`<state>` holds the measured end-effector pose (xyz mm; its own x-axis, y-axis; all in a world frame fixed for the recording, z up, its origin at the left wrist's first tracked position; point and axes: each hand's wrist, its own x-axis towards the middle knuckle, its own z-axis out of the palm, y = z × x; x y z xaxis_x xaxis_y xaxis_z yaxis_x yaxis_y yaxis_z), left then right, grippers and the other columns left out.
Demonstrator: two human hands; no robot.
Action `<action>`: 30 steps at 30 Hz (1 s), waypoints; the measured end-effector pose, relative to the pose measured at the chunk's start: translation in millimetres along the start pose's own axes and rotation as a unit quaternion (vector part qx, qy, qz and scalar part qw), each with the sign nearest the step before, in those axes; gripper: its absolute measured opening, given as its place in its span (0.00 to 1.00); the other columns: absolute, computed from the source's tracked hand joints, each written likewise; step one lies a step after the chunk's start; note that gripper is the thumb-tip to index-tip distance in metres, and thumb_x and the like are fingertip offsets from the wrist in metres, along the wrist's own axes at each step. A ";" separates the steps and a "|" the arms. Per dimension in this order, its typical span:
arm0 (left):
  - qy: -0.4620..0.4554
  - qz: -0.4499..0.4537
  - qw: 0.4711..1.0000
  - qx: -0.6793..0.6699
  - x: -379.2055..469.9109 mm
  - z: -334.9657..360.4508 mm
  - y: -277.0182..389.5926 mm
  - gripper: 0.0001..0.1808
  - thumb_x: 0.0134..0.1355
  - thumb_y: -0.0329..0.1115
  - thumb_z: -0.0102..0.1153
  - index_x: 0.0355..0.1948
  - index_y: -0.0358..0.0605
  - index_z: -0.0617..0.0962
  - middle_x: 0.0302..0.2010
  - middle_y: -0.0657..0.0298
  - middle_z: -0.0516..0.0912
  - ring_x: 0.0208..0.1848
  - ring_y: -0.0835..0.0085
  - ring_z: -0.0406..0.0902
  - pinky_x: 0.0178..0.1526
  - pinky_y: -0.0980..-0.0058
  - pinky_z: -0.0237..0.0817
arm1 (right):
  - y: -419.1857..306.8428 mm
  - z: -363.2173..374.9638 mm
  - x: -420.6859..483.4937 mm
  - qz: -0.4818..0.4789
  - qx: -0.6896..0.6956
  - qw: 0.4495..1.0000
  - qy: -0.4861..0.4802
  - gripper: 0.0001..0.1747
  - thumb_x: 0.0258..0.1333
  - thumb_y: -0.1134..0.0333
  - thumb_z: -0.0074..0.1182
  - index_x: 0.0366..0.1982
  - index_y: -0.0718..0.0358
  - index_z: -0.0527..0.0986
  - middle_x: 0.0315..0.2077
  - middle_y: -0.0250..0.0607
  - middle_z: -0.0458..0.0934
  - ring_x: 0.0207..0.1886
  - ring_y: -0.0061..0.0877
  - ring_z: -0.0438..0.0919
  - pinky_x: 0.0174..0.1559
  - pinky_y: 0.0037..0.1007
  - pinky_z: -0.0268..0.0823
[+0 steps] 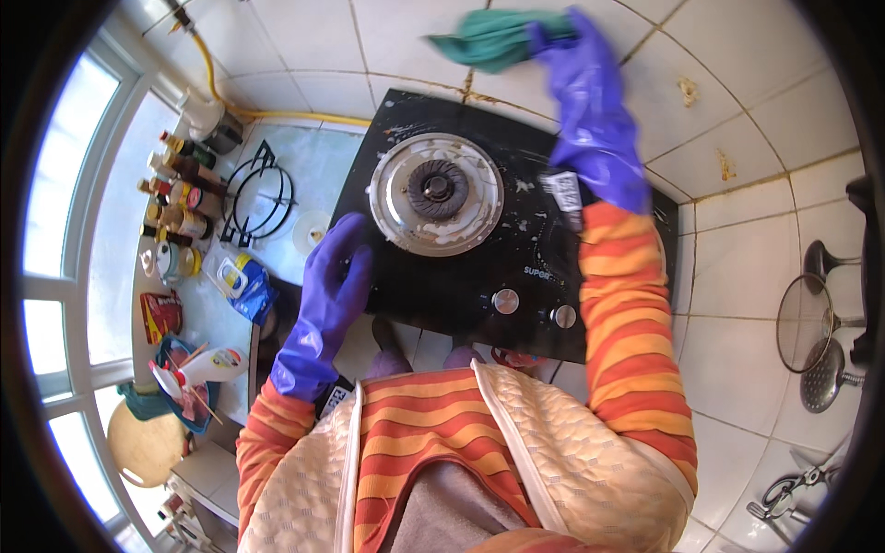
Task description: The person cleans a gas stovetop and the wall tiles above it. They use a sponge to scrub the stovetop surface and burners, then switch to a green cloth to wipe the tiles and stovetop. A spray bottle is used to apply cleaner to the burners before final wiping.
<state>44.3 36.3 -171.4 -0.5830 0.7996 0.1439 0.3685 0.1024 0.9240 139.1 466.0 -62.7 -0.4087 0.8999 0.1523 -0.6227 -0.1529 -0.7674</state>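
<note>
My right hand [577, 62], in a purple rubber glove, grips a green cloth [494, 40] against the white wall tiles behind the stove; hand and cloth are slightly blurred. Below it lies a black glass gas cooktop [442, 290] with a round metal burner [437, 190] and two knobs, spotted with white foam or residue. My left hand [339, 266], gloved the same way, rests by the cooktop's left edge, fingers together, its palm side hidden. On the counter to its left lie a black pan support [259, 200] and a small pale disc [311, 233].
Sauce bottles [183, 186], a blue wipes pack [245, 283] and a white spray bottle [211, 365] crowd the left counter. A yellow gas hose [297, 116] runs along the back. Ladles and a strainer [804, 323] hang on the right wall. Brown stains mark the tiles [733, 124].
</note>
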 end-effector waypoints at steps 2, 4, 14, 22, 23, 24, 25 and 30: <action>0.020 0.121 0.989 0.081 4.4 2.5 -12.2 0.26 0.71 0.28 0.64 0.68 0.34 0.78 0.63 0.42 0.85 0.64 0.50 0.84 0.68 0.59 0.73 | -92.7 14.5 -12.7 -0.045 -0.032 0.941 -0.335 0.23 0.71 0.59 0.65 0.59 0.63 0.76 0.50 0.45 0.82 0.52 0.40 0.81 0.58 0.41 0.69; 0.051 0.234 0.962 0.129 6.0 7.0 -22.0 0.26 0.63 0.26 0.68 0.64 0.35 0.80 0.62 0.42 0.84 0.62 0.39 0.83 0.66 0.51 0.74 | -141.6 30.8 -8.3 -0.107 -0.312 0.815 -0.477 0.36 0.71 0.57 0.64 0.74 0.61 0.68 0.70 0.53 0.74 0.74 0.41 0.72 0.81 0.46 0.54; 0.049 0.252 0.922 0.291 0.1 15.1 -34.7 0.31 0.58 0.31 0.72 0.64 0.41 0.81 0.64 0.48 0.83 0.65 0.43 0.81 0.68 0.46 0.70 | 113.2 -57.3 -1.4 -0.368 -0.813 0.357 -0.276 0.11 0.70 0.54 0.57 0.44 0.42 0.89 0.34 0.39 0.84 0.34 0.40 0.84 0.39 0.43 0.76; 0.059 0.231 0.931 0.276 2.3 11.6 -37.7 0.30 0.59 0.33 0.72 0.64 0.41 0.80 0.64 0.49 0.82 0.64 0.44 0.81 0.68 0.47 0.70 | 106.9 85.1 33.8 -0.116 -0.461 0.778 -0.410 0.08 0.63 0.65 0.61 0.32 0.56 0.88 0.23 0.39 0.81 0.31 0.38 0.85 0.37 0.39 0.77; 0.058 0.221 0.933 0.278 2.8 11.9 -37.9 0.30 0.60 0.33 0.72 0.64 0.41 0.80 0.64 0.49 0.82 0.64 0.44 0.81 0.68 0.47 0.70 | 123.2 88.9 45.6 -0.250 -0.517 0.703 -0.418 0.07 0.64 0.68 0.59 0.39 0.57 0.86 0.28 0.40 0.82 0.34 0.39 0.85 0.40 0.39 0.77; 0.060 0.225 0.933 0.274 3.5 11.9 -37.9 0.31 0.59 0.33 0.73 0.64 0.41 0.80 0.63 0.49 0.83 0.64 0.43 0.81 0.67 0.47 0.71 | 141.8 83.3 50.9 -0.424 -0.630 0.508 -0.406 0.10 0.65 0.70 0.57 0.45 0.58 0.84 0.34 0.42 0.83 0.37 0.39 0.85 0.42 0.39 0.77; 0.060 0.224 0.935 0.268 4.6 12.1 -38.1 0.31 0.58 0.32 0.74 0.64 0.42 0.81 0.63 0.48 0.83 0.65 0.43 0.81 0.67 0.47 0.72 | 159.7 69.8 51.7 -0.493 -0.639 0.428 -0.407 0.14 0.66 0.73 0.55 0.52 0.59 0.82 0.40 0.44 0.83 0.40 0.39 0.84 0.45 0.39 0.77; 0.064 0.230 0.947 0.215 4.2 5.0 -41.4 0.32 0.56 0.29 0.75 0.64 0.41 0.81 0.62 0.46 0.84 0.64 0.42 0.82 0.67 0.47 0.73 | 178.4 -40.2 22.5 -0.240 -0.762 0.470 -0.375 0.18 0.67 0.77 0.52 0.54 0.61 0.84 0.43 0.49 0.86 0.45 0.42 0.84 0.52 0.42 0.77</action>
<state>30.2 38.4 -210.8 -0.3619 0.7430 0.5629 0.8492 0.0137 0.5279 45.7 475.4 -221.2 -0.9415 0.1961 0.2741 0.2041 0.9789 0.0008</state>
